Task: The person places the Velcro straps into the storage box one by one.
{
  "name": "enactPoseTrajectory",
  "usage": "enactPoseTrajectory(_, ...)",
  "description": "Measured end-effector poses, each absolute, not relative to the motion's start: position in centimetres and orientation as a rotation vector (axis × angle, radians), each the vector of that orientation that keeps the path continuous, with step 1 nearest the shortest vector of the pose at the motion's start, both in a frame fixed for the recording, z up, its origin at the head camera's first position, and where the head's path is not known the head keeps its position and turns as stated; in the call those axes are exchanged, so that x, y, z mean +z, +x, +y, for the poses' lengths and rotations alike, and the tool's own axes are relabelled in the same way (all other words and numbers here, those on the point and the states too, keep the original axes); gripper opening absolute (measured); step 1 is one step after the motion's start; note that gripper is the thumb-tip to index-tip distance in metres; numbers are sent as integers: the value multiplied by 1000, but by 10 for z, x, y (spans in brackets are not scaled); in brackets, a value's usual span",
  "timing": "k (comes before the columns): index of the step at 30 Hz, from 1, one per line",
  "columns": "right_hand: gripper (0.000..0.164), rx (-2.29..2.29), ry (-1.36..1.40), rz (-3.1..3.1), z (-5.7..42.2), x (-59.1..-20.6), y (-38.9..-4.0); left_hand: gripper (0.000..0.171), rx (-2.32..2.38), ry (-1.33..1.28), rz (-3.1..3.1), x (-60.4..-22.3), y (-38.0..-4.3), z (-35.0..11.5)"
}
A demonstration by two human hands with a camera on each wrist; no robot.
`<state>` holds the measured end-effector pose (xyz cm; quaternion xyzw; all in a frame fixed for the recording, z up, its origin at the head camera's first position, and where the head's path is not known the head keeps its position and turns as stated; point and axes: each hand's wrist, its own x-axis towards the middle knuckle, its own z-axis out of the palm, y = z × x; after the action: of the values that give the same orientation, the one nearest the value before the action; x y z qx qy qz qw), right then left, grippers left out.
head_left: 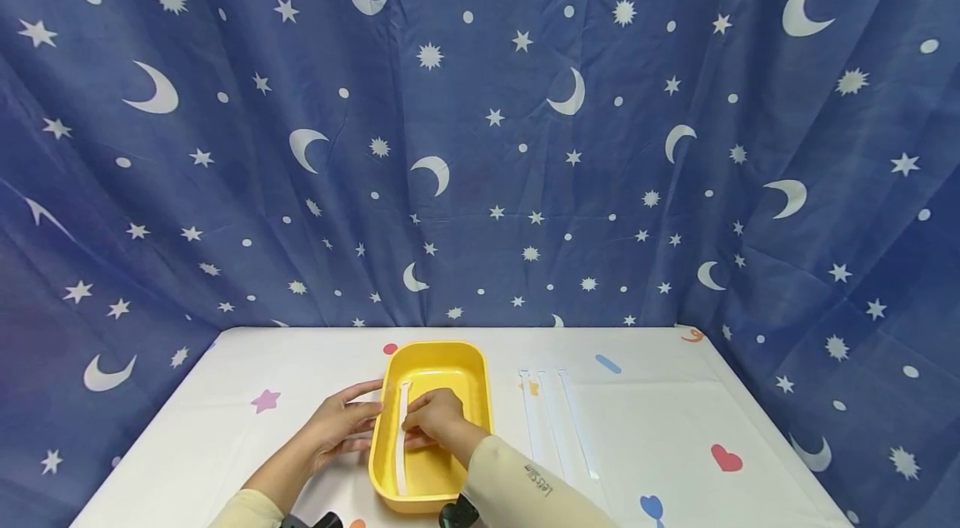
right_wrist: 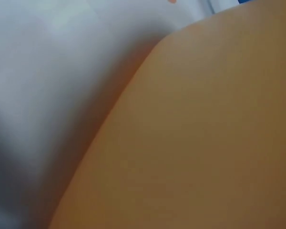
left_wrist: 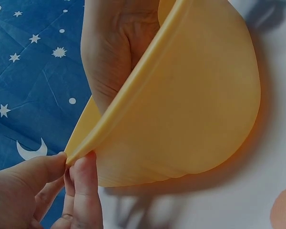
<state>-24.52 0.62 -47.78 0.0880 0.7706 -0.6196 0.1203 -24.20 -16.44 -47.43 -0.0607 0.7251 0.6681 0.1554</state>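
A yellow plastic tub [head_left: 431, 501] with rounded corners stands on the table. My left hand [head_left: 341, 425] grips its left rim; in the left wrist view the thumb [left_wrist: 50, 164] lies on one side of the rim and the fingers on the other. Inside the tub, my right hand [head_left: 442, 420] pinches a long white strip [head_left: 401, 461] with a small head at its far end, much like a cable tie. The strip lies lengthwise along the tub's left side. Only the tub's outer wall [right_wrist: 195, 129] fills the right wrist view, so the right hand is hidden there.
To the right of the tub, several similar white strips [head_left: 577, 428] lie side by side on the white patterned tablecloth [head_left: 652, 420]. A blue curtain [head_left: 480, 136] with moons and stars hangs behind the table and along its sides.
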Motion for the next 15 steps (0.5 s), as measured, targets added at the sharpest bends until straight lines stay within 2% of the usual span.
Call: enactPoseTrajectory(15,20,-1796,116,2424,2,-492,-246,55,1928,-157,2053,-475,-240,-165)
